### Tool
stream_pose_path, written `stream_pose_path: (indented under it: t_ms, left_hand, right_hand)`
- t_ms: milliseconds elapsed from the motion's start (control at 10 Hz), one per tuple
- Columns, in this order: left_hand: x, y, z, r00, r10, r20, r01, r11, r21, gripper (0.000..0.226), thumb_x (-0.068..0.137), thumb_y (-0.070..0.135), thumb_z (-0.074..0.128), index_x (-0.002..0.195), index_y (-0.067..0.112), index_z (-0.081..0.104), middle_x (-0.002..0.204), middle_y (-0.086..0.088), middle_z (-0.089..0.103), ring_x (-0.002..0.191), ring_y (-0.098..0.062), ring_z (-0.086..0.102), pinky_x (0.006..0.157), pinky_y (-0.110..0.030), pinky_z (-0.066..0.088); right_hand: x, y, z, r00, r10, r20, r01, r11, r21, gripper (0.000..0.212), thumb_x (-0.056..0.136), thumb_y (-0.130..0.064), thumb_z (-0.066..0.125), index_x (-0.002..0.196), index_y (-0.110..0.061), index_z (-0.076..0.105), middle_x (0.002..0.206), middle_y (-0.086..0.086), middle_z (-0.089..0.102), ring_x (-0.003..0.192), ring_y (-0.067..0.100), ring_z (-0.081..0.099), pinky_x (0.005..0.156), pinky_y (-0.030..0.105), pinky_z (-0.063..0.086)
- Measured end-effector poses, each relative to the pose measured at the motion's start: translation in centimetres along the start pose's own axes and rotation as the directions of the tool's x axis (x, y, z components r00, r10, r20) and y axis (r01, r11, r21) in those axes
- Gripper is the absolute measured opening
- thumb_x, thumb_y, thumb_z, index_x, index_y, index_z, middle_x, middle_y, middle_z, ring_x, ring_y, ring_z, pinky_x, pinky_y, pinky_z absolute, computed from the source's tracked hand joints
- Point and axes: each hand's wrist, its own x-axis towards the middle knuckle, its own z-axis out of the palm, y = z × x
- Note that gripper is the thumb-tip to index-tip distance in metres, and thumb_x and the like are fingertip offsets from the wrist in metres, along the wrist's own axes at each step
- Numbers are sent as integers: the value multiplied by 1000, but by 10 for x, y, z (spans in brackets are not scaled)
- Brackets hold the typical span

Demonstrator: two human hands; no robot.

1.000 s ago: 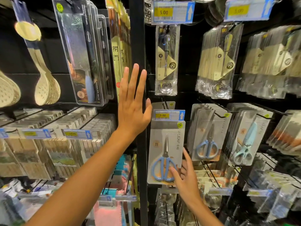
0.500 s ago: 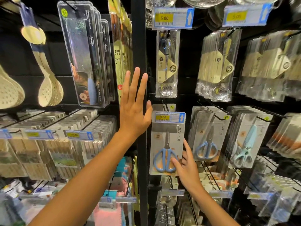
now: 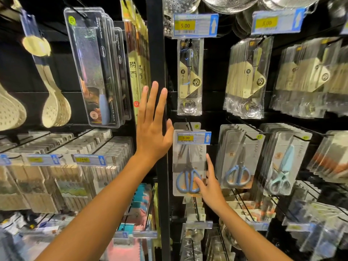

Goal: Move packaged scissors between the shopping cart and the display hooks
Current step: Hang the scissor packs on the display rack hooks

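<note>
Right hand (image 3: 211, 187) fingers straight, touching blue scissors pack (image 3: 189, 166); left hand (image 3: 152, 129) spread flat; three scissor hooks.

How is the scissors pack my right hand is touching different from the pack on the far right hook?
The touched scissors pack holds blue-handled scissors; the far-right scissors pack holds pale mint ones. The touched pack has a price tag across its top and the right hand on it; the far-right pack has neither. Both hang handles down.

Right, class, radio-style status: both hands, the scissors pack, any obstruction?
Left hand open, flat against black upright. Right hand open, fingertips on blue-handled scissors pack, hanging behind price tag. No obstruction seen.
</note>
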Motion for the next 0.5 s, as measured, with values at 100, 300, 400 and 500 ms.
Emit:
stream_pose_path:
  t_ms: [100, 300, 400, 500]
  left_hand:
    - [0, 0, 0, 1000, -4, 0, 4, 1000, -3, 79, 86, 1, 64, 156, -2, 28, 166, -23, 17, 156, -40, 9, 123, -62, 16]
    - [-1, -1, 3, 1000, -9, -10, 9, 1000, 7, 78, 86, 2, 63, 156, 0, 28, 166, -22, 17, 156, -39, 9, 123, -61, 15]
    - [-1, -3, 4, 1000, -2, -10, 2, 1000, 16, 78, 87, 2, 63, 156, 0, 28, 166, -22, 17, 156, -39, 10, 123, -61, 17]
    - [-1, -2, 4, 1000, -3, -8, 3, 1000, 22, 78, 86, 1, 64, 156, 0, 29, 166, -22, 18, 156, -40, 11, 122, -61, 18]
  right_hand:
    - [15, 6, 5, 1000, 5, 4, -5, 998, -59, 90, 104, -14, 51, 148, -60, -12, 135, -2, 59, 96, 10, 69, 81, 23, 59]
    - [50, 13, 12, 996, 29, 86, -16, 990, -139, 98, 105, -15, 48, 133, -73, -25, 155, -3, 43, 124, 12, 57, 99, 33, 52]
    - [65, 19, 11, 994, 80, 76, -69, 988, -141, 98, 104, -10, 46, 133, -74, -21, 156, 1, 40, 114, 14, 57, 93, 33, 51]
    - [71, 23, 13, 992, 106, 65, -100, 990, -96, 95, 105, -11, 46, 132, -77, -17, 152, 2, 44, 107, 10, 55, 90, 30, 49]
